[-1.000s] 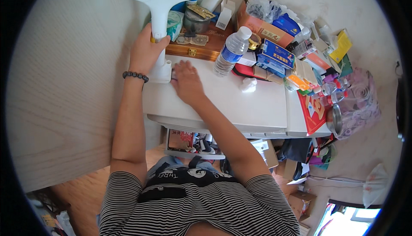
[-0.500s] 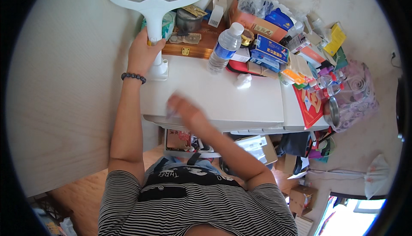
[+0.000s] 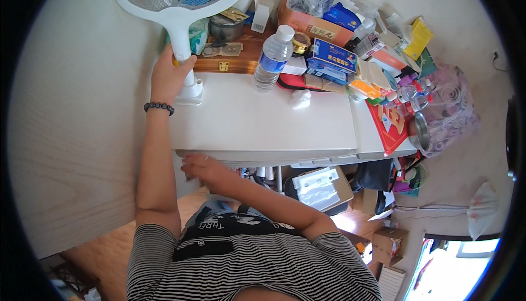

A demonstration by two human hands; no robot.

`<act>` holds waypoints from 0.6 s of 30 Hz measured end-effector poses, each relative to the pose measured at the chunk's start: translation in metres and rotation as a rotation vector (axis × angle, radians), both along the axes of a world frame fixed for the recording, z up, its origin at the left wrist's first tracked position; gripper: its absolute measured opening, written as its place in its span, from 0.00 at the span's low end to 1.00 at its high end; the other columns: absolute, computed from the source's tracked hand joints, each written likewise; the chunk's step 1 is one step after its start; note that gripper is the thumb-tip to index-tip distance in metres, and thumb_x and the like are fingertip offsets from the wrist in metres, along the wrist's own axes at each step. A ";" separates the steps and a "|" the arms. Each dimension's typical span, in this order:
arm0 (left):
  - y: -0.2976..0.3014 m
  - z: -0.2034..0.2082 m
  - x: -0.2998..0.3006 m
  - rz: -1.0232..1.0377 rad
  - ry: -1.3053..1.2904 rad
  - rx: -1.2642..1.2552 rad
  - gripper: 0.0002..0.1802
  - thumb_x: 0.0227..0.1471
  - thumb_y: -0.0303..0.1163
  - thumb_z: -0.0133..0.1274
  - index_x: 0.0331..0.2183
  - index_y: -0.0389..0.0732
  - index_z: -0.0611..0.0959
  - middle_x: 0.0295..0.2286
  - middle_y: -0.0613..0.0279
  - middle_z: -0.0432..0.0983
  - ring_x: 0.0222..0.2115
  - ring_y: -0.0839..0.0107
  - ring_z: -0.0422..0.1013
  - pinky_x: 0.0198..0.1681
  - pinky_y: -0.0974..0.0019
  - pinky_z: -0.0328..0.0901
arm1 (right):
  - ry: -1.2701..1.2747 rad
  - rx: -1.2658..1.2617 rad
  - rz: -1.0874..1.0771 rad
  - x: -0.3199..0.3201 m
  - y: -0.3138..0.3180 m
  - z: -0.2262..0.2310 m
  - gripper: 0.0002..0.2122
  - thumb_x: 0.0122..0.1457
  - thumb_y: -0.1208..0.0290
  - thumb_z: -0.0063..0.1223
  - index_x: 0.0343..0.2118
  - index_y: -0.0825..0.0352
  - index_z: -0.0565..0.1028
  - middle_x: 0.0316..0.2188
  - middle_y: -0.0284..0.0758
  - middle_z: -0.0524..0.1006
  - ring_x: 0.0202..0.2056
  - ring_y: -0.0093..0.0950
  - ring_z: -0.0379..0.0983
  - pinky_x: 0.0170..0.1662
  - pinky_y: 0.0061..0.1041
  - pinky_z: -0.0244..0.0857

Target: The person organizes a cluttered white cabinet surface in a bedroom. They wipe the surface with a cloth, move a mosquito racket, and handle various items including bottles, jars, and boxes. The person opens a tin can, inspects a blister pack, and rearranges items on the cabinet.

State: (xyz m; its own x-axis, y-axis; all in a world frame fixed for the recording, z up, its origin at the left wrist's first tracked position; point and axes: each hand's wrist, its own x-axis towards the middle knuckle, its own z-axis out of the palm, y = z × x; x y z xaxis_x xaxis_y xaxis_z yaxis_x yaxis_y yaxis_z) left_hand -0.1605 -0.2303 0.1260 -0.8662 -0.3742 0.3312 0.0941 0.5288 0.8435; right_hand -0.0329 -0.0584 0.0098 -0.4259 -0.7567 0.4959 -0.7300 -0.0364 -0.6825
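My left hand is closed around the handle of a white electric mosquito swatter, which stands upright on its base on the white cabinet top. A dark bead bracelet circles that wrist. My right hand, with a ring on one finger, is just below the cabinet's front edge, above a pulled-out drawer. Its fingers bend loosely downward, slightly apart, with nothing visible in them. The hand and forearm hide much of the drawer; small items show at its right side.
A water bottle, a crumpled white tissue and a wooden box with a metal clasp stand on the cabinet. Blue boxes, bottles and a red packet crowd the back and right. A wall rises at left.
My right hand has come down and left, from over the cabinet top to the drawer in front. My left hand stays on the swatter. The whole view has shifted slightly.
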 end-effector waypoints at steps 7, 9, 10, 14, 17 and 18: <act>-0.005 -0.018 -0.001 0.090 0.050 -0.039 0.23 0.46 0.39 0.61 0.42 0.36 0.76 0.36 0.51 0.77 0.38 0.58 0.73 0.42 0.61 0.66 | 0.087 0.134 -0.667 -0.093 0.085 0.011 0.19 0.46 0.89 0.42 0.43 0.70 0.73 0.45 0.46 0.73 0.53 0.47 0.66 0.55 0.38 0.63; 0.003 -0.016 -0.006 0.129 0.029 -0.064 0.22 0.47 0.40 0.61 0.41 0.37 0.76 0.37 0.51 0.77 0.38 0.58 0.73 0.42 0.61 0.66 | 0.204 0.155 -0.503 -0.089 0.078 0.000 0.21 0.43 0.89 0.43 0.43 0.69 0.73 0.46 0.46 0.73 0.56 0.46 0.63 0.58 0.39 0.59; 0.012 -0.014 -0.007 0.144 0.015 -0.044 0.22 0.47 0.39 0.61 0.41 0.37 0.76 0.37 0.51 0.77 0.38 0.58 0.73 0.42 0.61 0.66 | 0.188 0.159 -0.398 -0.073 0.069 -0.002 0.21 0.43 0.89 0.43 0.43 0.69 0.73 0.47 0.46 0.72 0.56 0.46 0.63 0.59 0.39 0.58; 0.026 -0.018 -0.001 0.199 0.037 -0.059 0.22 0.48 0.39 0.60 0.42 0.37 0.76 0.38 0.51 0.77 0.38 0.58 0.73 0.42 0.61 0.66 | 0.167 0.216 -0.207 -0.046 0.087 0.011 0.21 0.43 0.88 0.46 0.44 0.68 0.73 0.51 0.42 0.70 0.58 0.43 0.62 0.60 0.37 0.57; 0.031 -0.017 0.002 0.154 0.045 -0.001 0.22 0.49 0.39 0.59 0.44 0.37 0.75 0.38 0.52 0.77 0.38 0.59 0.73 0.43 0.62 0.66 | 0.130 0.211 -0.216 -0.054 0.127 0.011 0.20 0.44 0.88 0.45 0.42 0.68 0.73 0.51 0.41 0.70 0.58 0.42 0.62 0.60 0.37 0.58; 0.032 -0.018 0.000 0.149 0.042 -0.010 0.22 0.49 0.39 0.59 0.44 0.37 0.75 0.38 0.52 0.77 0.38 0.60 0.73 0.43 0.62 0.66 | 0.113 0.204 -0.223 -0.057 0.137 0.013 0.20 0.43 0.89 0.44 0.42 0.68 0.73 0.51 0.41 0.70 0.58 0.42 0.62 0.60 0.37 0.58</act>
